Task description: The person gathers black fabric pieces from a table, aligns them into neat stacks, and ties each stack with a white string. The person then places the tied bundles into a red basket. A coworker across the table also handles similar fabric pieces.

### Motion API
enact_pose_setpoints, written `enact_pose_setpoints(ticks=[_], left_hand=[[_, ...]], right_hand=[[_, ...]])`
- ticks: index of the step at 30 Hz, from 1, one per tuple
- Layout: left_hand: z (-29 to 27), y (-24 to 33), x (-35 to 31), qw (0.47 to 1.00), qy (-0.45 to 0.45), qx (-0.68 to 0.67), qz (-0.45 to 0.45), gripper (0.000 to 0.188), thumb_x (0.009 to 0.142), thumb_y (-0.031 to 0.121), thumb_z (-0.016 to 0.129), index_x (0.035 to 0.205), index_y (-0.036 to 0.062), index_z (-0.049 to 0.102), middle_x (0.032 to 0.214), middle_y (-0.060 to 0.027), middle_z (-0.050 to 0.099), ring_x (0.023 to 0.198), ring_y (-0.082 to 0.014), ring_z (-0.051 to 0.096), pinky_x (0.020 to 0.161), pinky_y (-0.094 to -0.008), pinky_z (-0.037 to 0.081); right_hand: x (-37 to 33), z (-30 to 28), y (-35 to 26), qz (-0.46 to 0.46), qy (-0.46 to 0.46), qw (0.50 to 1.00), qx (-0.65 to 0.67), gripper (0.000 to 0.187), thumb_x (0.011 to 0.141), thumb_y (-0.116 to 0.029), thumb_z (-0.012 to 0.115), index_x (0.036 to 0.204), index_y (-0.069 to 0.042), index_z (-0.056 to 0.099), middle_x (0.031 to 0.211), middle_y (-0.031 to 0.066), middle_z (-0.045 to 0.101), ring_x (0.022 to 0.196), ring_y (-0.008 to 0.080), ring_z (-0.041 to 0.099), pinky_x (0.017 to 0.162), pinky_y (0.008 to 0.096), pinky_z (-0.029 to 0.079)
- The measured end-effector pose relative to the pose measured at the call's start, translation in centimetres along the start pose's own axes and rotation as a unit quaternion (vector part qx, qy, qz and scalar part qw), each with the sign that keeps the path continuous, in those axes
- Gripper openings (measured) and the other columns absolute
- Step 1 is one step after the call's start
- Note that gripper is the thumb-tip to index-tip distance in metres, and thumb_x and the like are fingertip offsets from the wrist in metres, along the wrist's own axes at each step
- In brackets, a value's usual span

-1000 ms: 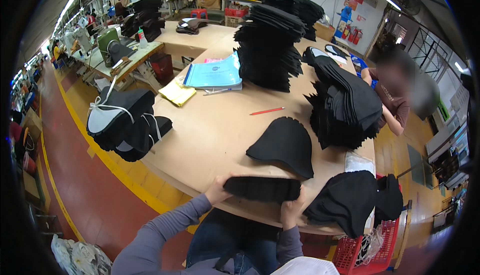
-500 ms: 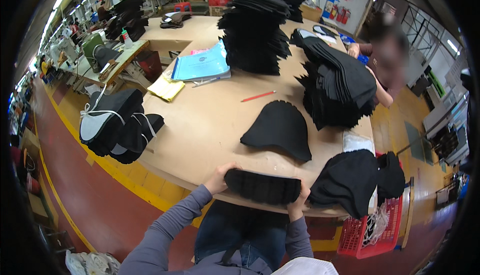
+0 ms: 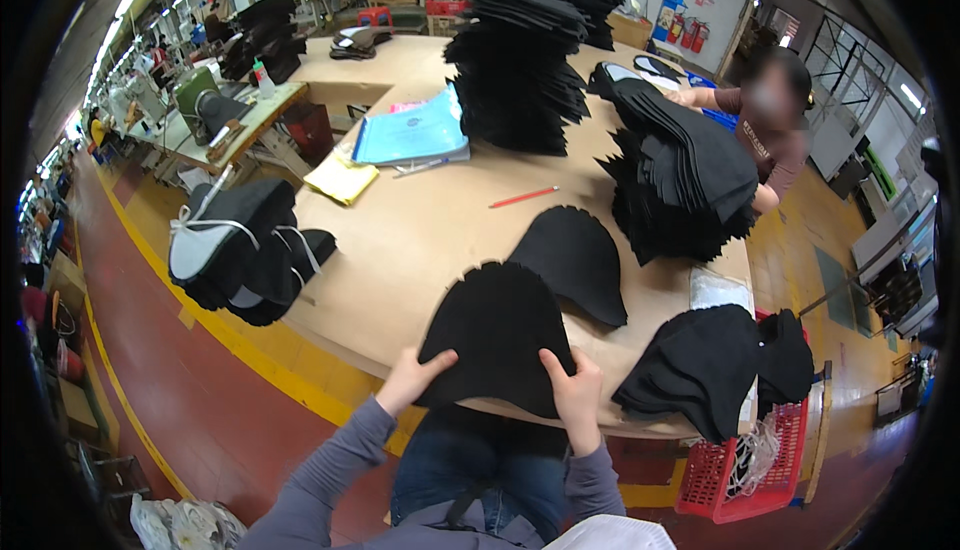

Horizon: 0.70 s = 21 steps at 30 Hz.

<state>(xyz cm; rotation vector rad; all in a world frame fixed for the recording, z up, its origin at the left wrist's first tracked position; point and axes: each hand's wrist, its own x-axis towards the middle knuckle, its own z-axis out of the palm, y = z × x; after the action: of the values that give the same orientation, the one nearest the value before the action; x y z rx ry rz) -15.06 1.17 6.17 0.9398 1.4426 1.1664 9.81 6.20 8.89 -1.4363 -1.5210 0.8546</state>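
Between my hands, at the table's front edge, is a black curved fabric piece [image 3: 495, 335] with a notched, rounded top, held flat side up; whether it is one layer or several I cannot tell. My left hand [image 3: 412, 375] grips its lower left side, thumb on top. On its right side my right hand [image 3: 575, 385] pinches it the same way. Just beyond, a similar black piece [image 3: 577, 265] lies on the table, partly covered by the held one. To the right sits a low pile of black pieces [image 3: 690, 365], untouched.
Tall black stacks [image 3: 515, 70] stand at the back, another stack [image 3: 690, 170] at the right, where a co-worker [image 3: 775, 130] stands. Tied bundles [image 3: 240, 250] sit at the left edge. A red pencil [image 3: 523, 197], blue folder [image 3: 410, 135] and yellow pad [image 3: 340, 180] lie on the table. A red basket [image 3: 715, 485] is at lower right.
The held black piece has turned from edge-on to showing its broad face, its notched edge now pointing away from me. My hands have come closer together along its sides.
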Motion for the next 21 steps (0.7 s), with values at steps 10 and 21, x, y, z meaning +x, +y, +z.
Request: enact_pose_setpoints(ticks=[10, 21], left_hand=[[-4.6, 0.1, 14.5, 0.985, 0.007, 0.151, 0.086, 0.042, 0.093, 0.034, 0.065, 0.12, 0.0012, 0.063, 0.115, -0.0121, 0.068, 0.109, -0.0229, 0.063, 0.096, -0.0339, 0.047], [-3.8, -1.7, 24.4, 0.796, 0.209, 0.557, 0.111, 0.061, 0.093, 0.053, 0.048, 0.144, 0.0208, 0.045, 0.156, -0.0075, 0.03, 0.147, -0.0277, 0.021, 0.117, -0.0586, 0.01]], right_hand=[[2.9, -3.8, 2.2, 0.007, -0.043, 0.964, -0.263, 0.053, 0.083, -0.041, 0.072, 0.119, -0.004, 0.062, 0.103, 0.0198, 0.068, 0.097, 0.0373, 0.065, 0.084, 0.0428, 0.051], [25.6, -2.7, -20.5, -0.455, 0.099, 0.839, -0.282, 0.061, 0.078, -0.019, 0.077, 0.131, -0.006, 0.051, 0.134, 0.0178, 0.05, 0.123, 0.037, 0.05, 0.101, 0.042, 0.044]])
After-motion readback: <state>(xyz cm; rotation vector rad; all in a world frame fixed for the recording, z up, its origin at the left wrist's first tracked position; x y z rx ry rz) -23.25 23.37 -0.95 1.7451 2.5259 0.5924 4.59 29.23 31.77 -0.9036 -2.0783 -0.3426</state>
